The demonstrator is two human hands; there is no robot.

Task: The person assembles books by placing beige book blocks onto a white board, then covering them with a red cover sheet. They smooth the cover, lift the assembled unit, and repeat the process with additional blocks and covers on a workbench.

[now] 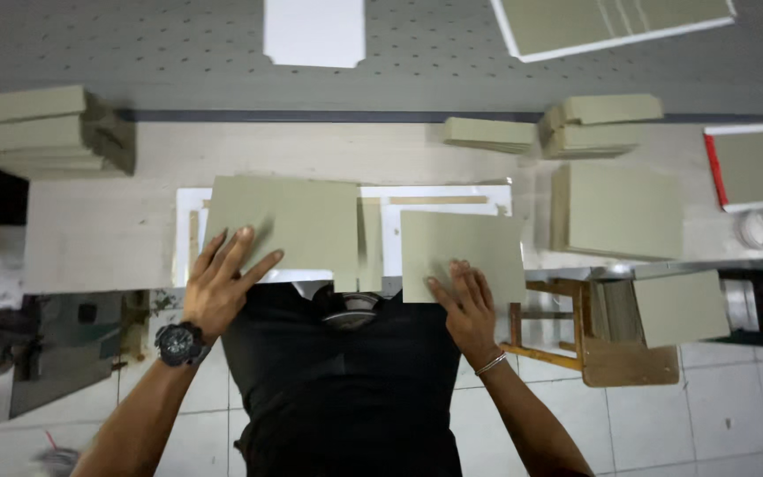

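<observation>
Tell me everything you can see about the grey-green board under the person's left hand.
The board is a flat, rectangular sheet, matte grey-green, looking like thick cardboard. It lies flat on the white sheet at the near edge of the pale worktable, its lower corner reaching past that edge. The left hand rests on its lower left corner, fingers spread flat across it. Its right side overlaps a narrow strip of the same colour. No print or marks are visible on it.

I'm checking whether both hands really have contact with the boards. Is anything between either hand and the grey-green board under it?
Nothing visible. The left hand lies flat on the left board, and the right hand presses directly on the right board. Both boards rest on the white sheet, with a narrow strip between them.
</observation>
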